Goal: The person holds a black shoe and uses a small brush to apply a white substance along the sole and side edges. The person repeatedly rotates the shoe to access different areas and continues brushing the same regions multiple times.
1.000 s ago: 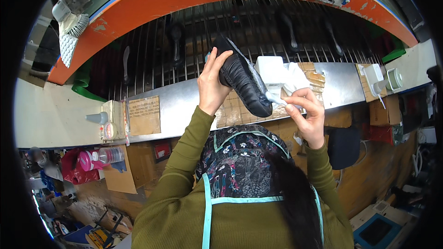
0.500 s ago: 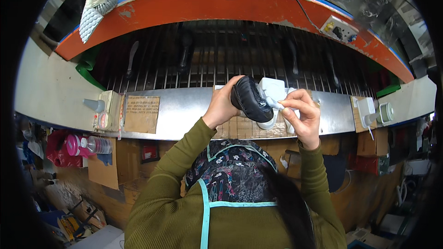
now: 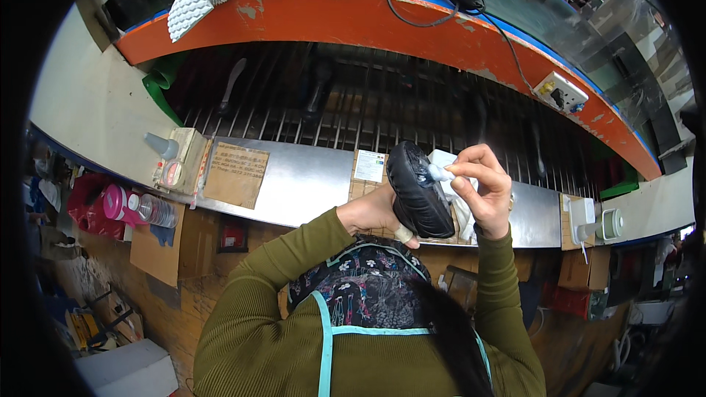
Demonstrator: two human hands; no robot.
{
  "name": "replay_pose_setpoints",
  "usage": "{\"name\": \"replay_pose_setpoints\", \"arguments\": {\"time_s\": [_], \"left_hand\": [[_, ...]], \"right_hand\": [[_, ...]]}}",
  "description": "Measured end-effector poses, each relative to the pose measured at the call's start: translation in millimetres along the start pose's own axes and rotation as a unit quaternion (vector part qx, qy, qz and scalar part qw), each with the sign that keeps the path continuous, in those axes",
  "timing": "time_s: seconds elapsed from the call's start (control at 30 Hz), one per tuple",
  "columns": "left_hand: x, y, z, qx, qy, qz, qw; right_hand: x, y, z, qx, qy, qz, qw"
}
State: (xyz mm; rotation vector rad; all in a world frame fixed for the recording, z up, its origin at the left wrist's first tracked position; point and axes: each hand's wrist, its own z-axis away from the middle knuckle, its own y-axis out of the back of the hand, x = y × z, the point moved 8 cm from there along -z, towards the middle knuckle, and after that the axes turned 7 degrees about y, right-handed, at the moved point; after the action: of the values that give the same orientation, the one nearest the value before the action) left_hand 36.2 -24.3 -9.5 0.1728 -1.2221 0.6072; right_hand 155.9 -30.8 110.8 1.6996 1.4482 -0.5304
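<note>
Head view, looking down over olive-green sleeves and a patterned apron. One black shoe, held up sole-outward above the steel surface. One white cloth, pinched at its tip and pressed against the shoe's upper rim. Two hands: left hand clasped around the shoe from below and from the left, a taped thumb under its lower end; right hand closed on the cloth, just right of the shoe, fingertips touching it through the cloth. Behind the shoe, a rack of dark metal bars, bounded farther back by a curved orange edge. On the surface to the left, one cardboard tag and one small nozzle bottle; to the right, one white box. Bare steel between tag and shoe; room tight on the right, beside the cloth.
</note>
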Motion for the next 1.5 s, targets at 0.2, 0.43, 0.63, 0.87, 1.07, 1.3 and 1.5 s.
{"name": "replay_pose_setpoints", "arguments": {"time_s": [0.2,0.43,0.63,0.87,1.07,1.3,1.5], "left_hand": [[-4.3,-18.7,10.3,-0.076,0.044,0.104,0.991],[-11.2,-33.7,13.2,-0.137,0.092,0.109,0.980],[-48.4,-14.6,2.9,-0.091,0.034,0.099,0.990],[-50.4,46.7,20.4,0.039,-0.172,0.304,0.936],[16.5,74.2,47.4,-0.061,-0.412,0.337,0.845],[-10.5,60.3,64.3,-0.075,-0.313,0.420,0.848],[-87.7,119.8,62.3,0.237,-0.191,0.198,0.932]], "right_hand": [[0.8,-3.1,-4.1,-0.026,0.028,-0.016,0.999],[18.4,0.9,-10.4,-0.062,0.065,-0.032,0.995],[44.4,8.3,47.1,0.006,-0.023,0.024,0.999],[138.8,53.0,206.5,0.117,-0.328,0.221,0.911],[158.2,31.5,231.5,0.100,-0.252,0.493,0.827],[172.3,21.6,215.9,0.050,-0.186,0.542,0.818],[181.5,28.9,221.8,0.027,-0.261,0.499,0.826]]}}
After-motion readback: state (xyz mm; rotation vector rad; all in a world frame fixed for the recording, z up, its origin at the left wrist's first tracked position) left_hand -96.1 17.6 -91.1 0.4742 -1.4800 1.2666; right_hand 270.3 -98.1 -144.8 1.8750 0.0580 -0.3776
